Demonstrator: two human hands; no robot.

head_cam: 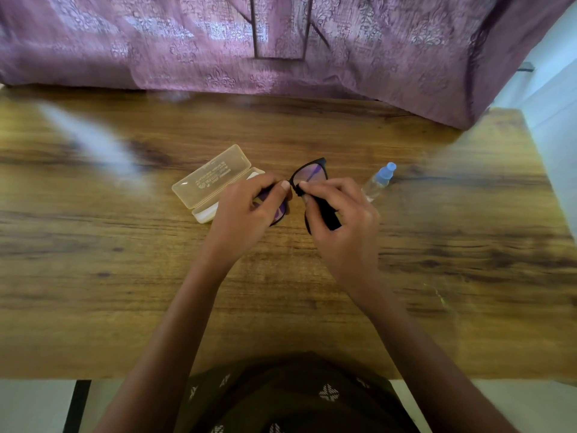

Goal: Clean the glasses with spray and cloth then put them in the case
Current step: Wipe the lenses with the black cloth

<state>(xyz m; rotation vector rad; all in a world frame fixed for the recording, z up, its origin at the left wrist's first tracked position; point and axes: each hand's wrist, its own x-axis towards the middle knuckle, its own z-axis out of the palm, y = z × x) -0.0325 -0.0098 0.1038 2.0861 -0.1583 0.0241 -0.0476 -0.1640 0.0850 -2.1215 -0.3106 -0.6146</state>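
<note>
Head view: a person sat at a wooden table [125, 276], both bare forearms reaching forward over it.
Glasses [309, 174]: black-framed, held up between the two hands above the middle of the table, clear of the case; one lens showed above the fingers, the other was largely hidden under the left hand.
Left hand [246, 209]: fingers and thumb curled round the left side of the frame, gripping it, the thumb tip lying near the bridge.
Right hand [345, 221]: thumb and fingertips pinched a black cloth [326, 212] against the inner edge of the exposed lens; the rest of the cloth trailed back across the palm.
Case [212, 178]: pale translucent plastic, open, with the lid swung back and printed text on it; it lay on the table just left of the hands, its near corner covered by the left hand.
Spray bottle [379, 180]: clear body with a blue cap, on the table just right of the right hand, its lower end hidden behind that hand; whether it stood or lay could not be told.
Background: a purple patterned curtain [359, 45] hung along the far edge of the table.
</note>
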